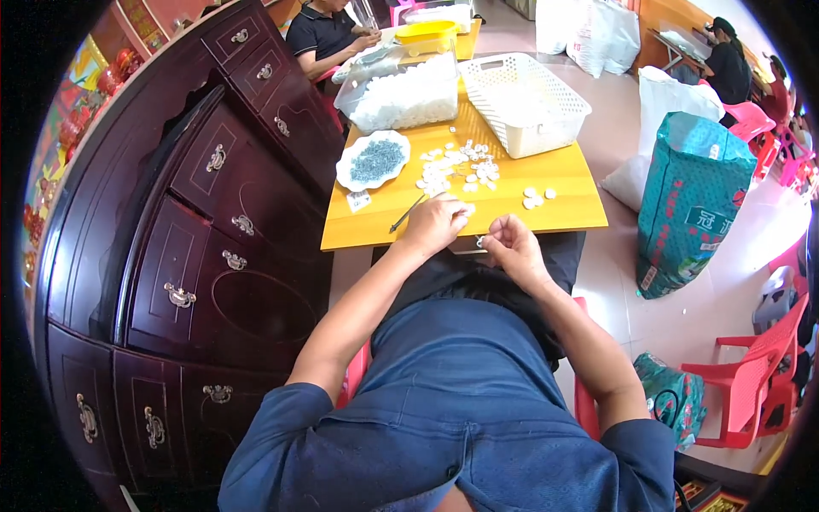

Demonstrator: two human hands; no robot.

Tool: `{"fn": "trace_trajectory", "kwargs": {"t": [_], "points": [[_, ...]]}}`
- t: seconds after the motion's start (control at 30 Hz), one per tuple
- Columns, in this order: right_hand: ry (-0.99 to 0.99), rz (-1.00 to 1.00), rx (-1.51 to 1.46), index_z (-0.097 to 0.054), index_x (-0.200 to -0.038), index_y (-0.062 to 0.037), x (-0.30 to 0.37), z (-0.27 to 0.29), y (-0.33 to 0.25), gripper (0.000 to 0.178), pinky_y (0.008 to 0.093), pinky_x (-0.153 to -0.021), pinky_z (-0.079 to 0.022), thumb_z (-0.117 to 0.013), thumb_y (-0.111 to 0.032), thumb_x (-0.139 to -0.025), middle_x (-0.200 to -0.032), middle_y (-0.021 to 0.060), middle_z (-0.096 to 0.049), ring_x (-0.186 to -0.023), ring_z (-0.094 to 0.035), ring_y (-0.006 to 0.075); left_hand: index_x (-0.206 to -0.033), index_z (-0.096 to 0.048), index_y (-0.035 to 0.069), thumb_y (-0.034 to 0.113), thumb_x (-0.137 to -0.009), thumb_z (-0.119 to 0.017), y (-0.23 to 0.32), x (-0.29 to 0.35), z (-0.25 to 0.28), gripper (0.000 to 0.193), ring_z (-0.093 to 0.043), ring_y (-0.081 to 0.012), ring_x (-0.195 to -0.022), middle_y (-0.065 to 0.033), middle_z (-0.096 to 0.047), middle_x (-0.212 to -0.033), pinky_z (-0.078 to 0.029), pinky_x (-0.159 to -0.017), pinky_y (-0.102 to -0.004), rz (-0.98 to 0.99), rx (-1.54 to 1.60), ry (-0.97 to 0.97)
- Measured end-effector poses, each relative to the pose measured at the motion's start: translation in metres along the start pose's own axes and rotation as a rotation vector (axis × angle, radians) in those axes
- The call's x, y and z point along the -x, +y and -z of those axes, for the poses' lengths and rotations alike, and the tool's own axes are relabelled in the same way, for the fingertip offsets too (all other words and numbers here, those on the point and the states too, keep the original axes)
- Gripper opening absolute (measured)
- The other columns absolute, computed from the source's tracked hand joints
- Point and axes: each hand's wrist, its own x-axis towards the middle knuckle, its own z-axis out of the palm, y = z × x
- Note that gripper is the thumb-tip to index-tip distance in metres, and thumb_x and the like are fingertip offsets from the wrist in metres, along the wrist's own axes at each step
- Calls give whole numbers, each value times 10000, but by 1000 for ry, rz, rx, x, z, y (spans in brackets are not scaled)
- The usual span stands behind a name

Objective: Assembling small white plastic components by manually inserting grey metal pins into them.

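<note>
Gripping: the left hand (435, 224) is curled closed at the near edge of the yellow table (512, 209), knuckles up; a small white piece shows at its fingertips, though the pinch itself is too small to make out.
Right hand: the right hand (510, 247) is also curled closed just beside the left, fingers bent around something tiny and pale; what it is cannot be told.
Pieces: the scattered white pieces (456, 166) lie on the table just beyond the left hand, spreading away toward the basket; a few more white pieces (536, 197) sit apart, beyond the right hand.
Tool: a thin metal rod (407, 213) lies slanted on the table, its tip close to the left hand.
Dish: a white dish of grey-blue bits (374, 160) rests to the left of the scattered pieces.
Containers: a white slotted basket (523, 102) stands at the far right of the table; a clear tub of white pieces (399, 92) stands beside it on the left.
Surface: the table is smooth yellow wood, its near edge over the person's lap.
Room: a dark red wooden cabinet (196, 222) with metal handles fills the left; a green sack (689, 200) and red plastic chairs (755, 375) stand on the pale tiled floor to the right; another person (328, 34) sits at the table's far end.
</note>
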Motion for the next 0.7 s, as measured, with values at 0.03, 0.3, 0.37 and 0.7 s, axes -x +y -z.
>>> {"fn": "trace_trajectory", "kwargs": {"t": [0.03,0.3,0.37,0.7], "points": [[-9,-20,-16,-547,-1014,-26,0,0,-3,197,229,-612,-486,-687,-62,-880,-823,4,-625,-695,-577,61,-951,-746,81,163,-853,-693,0,-1,0,138,-667,-313,-829,-127,-700,-908,-537,-773,-406,1,0,-1],[-21,-127,-95,-536,-1045,-38,1,-1,-17,213,236,-568,-464,-684,-57,-892,-819,7,-611,-649,-552,78,-939,-721,35,128,-904,-679,3,21,8,107,-662,-157,-662,-82,-696,-753,-531,-618,-313,140,222,38],[-9,-151,-229,-527,-1046,-52,1,0,-16,214,241,-542,-452,-688,-64,-907,-801,5,-593,-608,-531,90,-953,-718,31,114,-914,-671,13,34,11,103,-653,-140,-617,-77,-692,-715,-518,-575,-292,229,399,-14],[-16,-158,-247,-522,-1039,-61,1,0,-15,199,238,-525,-456,-680,-48,-917,-796,8,-592,-593,-537,98,-1093,-649,-16,72,-972,-630,18,60,5,150,-666,-101,-692,-83,-706,-882,-553,-630,-229,434,1005,-94]]}}
